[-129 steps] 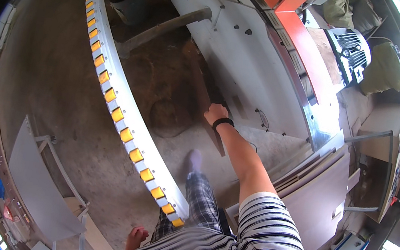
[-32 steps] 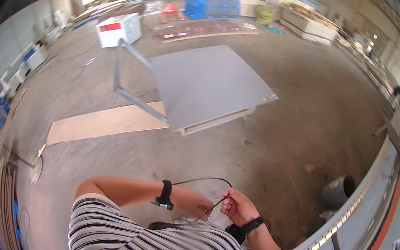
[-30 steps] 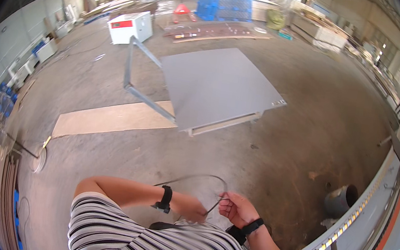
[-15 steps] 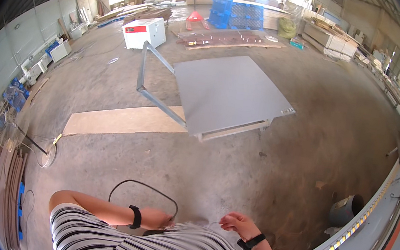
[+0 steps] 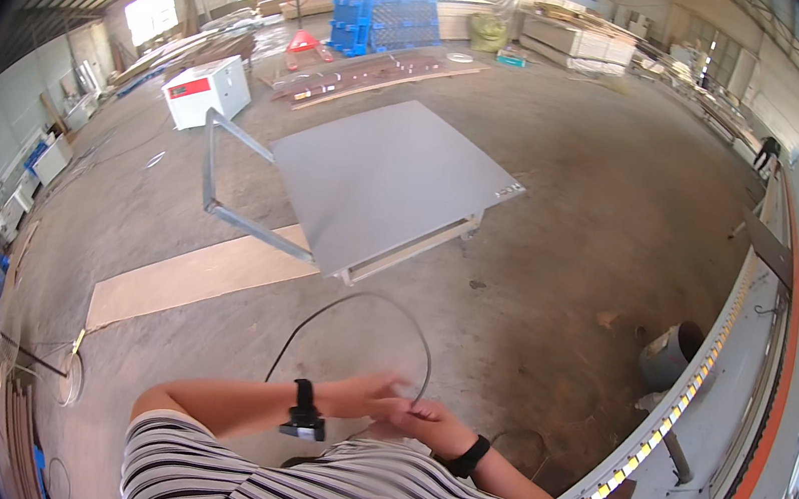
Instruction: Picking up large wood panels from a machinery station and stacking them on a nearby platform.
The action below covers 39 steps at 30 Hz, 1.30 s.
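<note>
My left hand and my right hand meet in front of my chest, fingers closed together on a thin dark cable. The cable arcs up from my hands in a loop and runs back down past my left wrist, which wears a black watch. A black band sits on my right wrist. My striped shirt hides where the cable ends.
A grey flat panel on a metal-framed cart stands ahead on the concrete floor. A long plywood strip lies left of it. A machine edge with yellow markers runs along the right, with a grey bucket beside it. Blue crates stand far back.
My hands, apart half a second ago, have come together on the cable. The loop has shifted from over my left arm to above both hands.
</note>
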Available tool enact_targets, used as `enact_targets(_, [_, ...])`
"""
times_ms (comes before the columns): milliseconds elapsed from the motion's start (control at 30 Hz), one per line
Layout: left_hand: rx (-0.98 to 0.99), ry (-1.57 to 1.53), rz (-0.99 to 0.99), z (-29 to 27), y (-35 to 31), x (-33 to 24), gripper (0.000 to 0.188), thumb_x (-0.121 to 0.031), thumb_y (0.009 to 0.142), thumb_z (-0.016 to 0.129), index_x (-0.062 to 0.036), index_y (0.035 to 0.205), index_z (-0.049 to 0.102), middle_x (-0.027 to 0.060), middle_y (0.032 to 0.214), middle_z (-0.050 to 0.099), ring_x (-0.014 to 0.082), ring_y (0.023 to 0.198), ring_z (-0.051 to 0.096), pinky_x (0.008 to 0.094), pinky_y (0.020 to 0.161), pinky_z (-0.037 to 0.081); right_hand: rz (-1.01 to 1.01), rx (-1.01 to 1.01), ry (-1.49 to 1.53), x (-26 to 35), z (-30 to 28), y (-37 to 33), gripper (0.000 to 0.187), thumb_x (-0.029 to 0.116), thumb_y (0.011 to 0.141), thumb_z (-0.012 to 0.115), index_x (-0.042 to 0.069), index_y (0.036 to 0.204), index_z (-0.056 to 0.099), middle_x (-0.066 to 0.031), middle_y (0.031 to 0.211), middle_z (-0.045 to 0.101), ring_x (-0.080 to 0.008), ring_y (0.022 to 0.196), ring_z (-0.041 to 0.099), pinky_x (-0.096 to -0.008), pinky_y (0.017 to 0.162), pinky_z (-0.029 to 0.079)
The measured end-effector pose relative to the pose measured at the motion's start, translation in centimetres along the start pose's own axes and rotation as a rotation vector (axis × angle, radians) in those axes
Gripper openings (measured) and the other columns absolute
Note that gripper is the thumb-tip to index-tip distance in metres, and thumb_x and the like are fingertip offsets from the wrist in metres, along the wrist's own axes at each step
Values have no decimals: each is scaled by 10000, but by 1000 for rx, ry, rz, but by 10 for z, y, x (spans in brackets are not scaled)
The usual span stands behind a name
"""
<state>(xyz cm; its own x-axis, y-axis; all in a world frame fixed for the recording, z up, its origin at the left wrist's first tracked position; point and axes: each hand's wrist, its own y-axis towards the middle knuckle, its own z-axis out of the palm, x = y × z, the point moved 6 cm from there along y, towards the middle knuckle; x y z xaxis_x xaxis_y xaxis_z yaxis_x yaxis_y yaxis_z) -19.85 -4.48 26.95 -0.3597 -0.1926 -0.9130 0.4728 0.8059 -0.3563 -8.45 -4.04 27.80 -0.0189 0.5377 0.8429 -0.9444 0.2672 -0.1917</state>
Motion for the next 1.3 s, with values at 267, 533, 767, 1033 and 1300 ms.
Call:
enact_targets(267, [186,673,-141,13,-66,49,258,-285,881,474,-111,1063,531,177,820,601,379,748,555,431,643,434,-114,-305,385,-13,-49,-29,318,192,935,420,-47,1139,470,-173,1129,534,-271,997,569,-362,888,454])
enact_targets(533, [25,412,-177,11,-60,44,278,-173,803,587,-85,1062,540,156,791,635,330,722,605,383,645,469,-24,-465,161,-58,-79,-58,293,231,903,492,-15,1060,520,-92,998,584,-158,883,582,-281,810,476])
enact_targets(767, [111,525,-54,7,-43,62,254,-230,828,499,-39,996,493,179,891,608,349,854,575,377,737,451,-115,-668,127,-74,-90,-86,287,273,908,484,24,1037,546,-64,969,597,-148,880,583,-279,824,467])
enact_targets(1033, [438,289,-10,-4,-8,58,257,-192,789,539,-16,974,571,205,975,576,368,943,535,377,796,433,-198,-809,278,-108,-90,-115,254,247,917,468,33,1029,544,-58,961,601,-134,868,585,-266,794,475])
enact_targets(1300, [725,274,-194,0,8,28,413,-238,838,530,-18,1186,496,180,1191,529,301,1110,491,346,933,373,-273,-1000,361,-132,-89,-122,232,219,921,453,30,996,563,-64,936,608,-141,833,587,-278,783,484])
